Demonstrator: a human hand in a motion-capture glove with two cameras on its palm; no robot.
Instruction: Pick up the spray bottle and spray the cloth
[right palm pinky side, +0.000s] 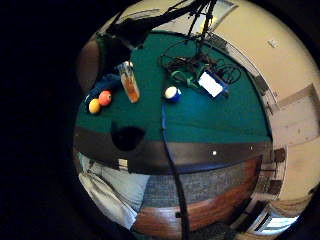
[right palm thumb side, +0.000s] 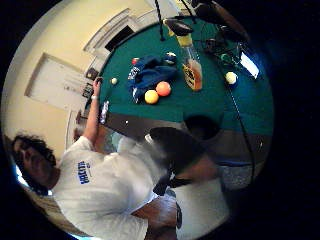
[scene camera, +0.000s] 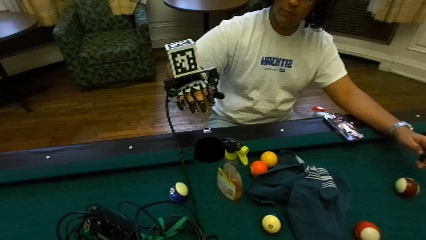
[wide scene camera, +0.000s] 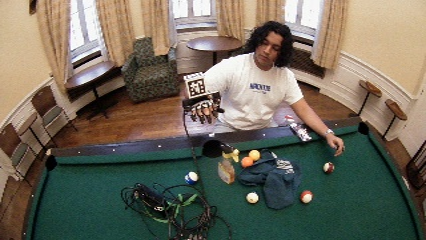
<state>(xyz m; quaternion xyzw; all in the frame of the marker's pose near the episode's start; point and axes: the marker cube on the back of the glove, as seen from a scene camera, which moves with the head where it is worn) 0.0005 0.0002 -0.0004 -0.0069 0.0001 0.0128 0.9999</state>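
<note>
The gloved right hand (scene camera: 194, 95) is hovering above the table (scene camera: 80, 190) rail, fingers hanging relaxed and holding nothing. The spray bottle (scene camera: 230, 175) is standing on the felt beside the blue cloth (scene camera: 299, 192). Reaching down risks tipping the bottle into the nearby orange ball (scene camera: 259, 168).

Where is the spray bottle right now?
In the outside view, the spray bottle stands on the green table near the side pocket, beside the orange ball and dark cloth.
</note>
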